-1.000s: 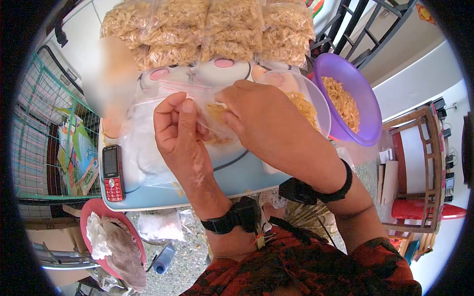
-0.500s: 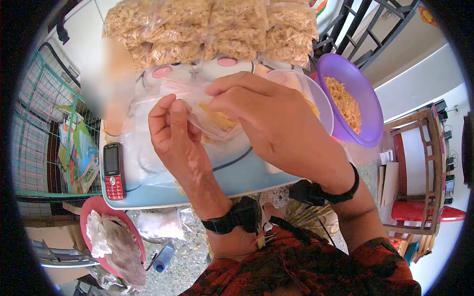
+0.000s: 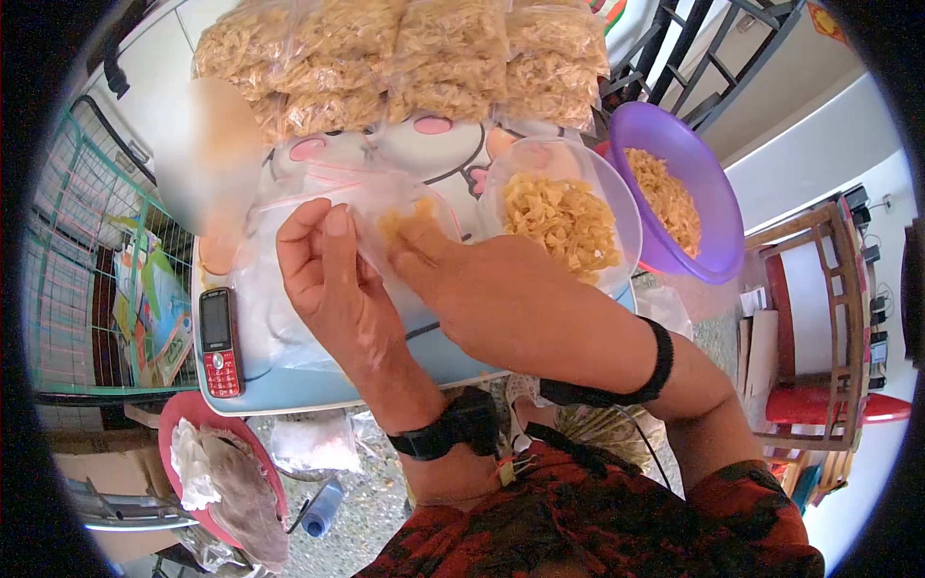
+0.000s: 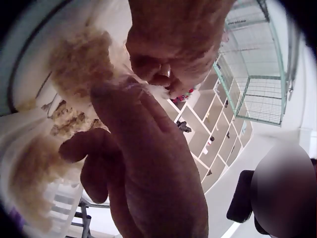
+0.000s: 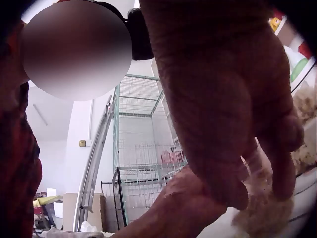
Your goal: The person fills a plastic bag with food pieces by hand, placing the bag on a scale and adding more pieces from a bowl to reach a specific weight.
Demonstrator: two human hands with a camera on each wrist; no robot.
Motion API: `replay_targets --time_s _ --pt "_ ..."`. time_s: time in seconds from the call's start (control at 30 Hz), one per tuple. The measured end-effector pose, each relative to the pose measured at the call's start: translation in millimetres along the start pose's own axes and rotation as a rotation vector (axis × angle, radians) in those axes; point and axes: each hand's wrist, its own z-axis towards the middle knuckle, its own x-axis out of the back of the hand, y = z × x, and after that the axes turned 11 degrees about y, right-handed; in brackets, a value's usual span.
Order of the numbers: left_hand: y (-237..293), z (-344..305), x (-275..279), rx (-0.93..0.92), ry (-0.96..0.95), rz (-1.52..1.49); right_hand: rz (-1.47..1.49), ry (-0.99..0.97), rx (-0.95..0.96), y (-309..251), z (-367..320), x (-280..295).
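Note:
In the head view, a clear plastic zip bag (image 3: 416, 217) with some yellowish dried flakes in it lies between the two hands. My left hand (image 3: 337, 279) pinches its left side between thumb and fingers. From the right, my right hand (image 3: 482, 289) comes in, its fingertips at the bag's near edge beside the left thumb. The left wrist view has the bag's flakes (image 4: 81, 67) just past the left thumb, and the right hand (image 4: 181, 39) close to it at the plastic edge. In the right wrist view, the right thumb and fingers point down over the flakes (image 5: 262, 210).
A clear bowl of flakes (image 3: 564, 217) stands right of the hands, near a purple basin (image 3: 718, 222) holding more. Filled bags (image 3: 347, 58) are stacked at the back. Flat empty plastic bags (image 3: 260, 260) and a red phone (image 3: 220, 342) lie on the left.
My right hand has moved left and down along the bag, uncovering the bowl of flakes. The left hand keeps its hold and has shifted slightly left.

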Motion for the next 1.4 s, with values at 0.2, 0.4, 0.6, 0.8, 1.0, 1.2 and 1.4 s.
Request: replay_targets --time_s 0.2,0.4,0.6,0.8,1.0,1.2,1.4 --pt "-2 3 13 -0.051 -0.158 -0.045 -0.081 -0.121 -0.017 -6 4 -10" --pt "3 7 16 -0.038 -0.035 -0.077 -0.018 -0.154 -0.039 -11 4 6" --pt "4 7 0 -0.053 0.119 -0.047 0.077 0.203 -0.015 17 -27 44" --pt "-2 12 10 -0.024 0.082 -0.058 -0.042 0.382 -0.244 68 -61 70" --pt "-7 9 6 -0.004 0.049 -0.037 0.039 0.267 -0.252 80 -74 62" --pt "-11 9 9 0.029 -0.034 -0.108 0.010 0.242 -0.138 82 -59 54" --pt "-10 5 5 0.035 -0.024 -0.085 -0.002 0.062 -0.167 84 -44 47"
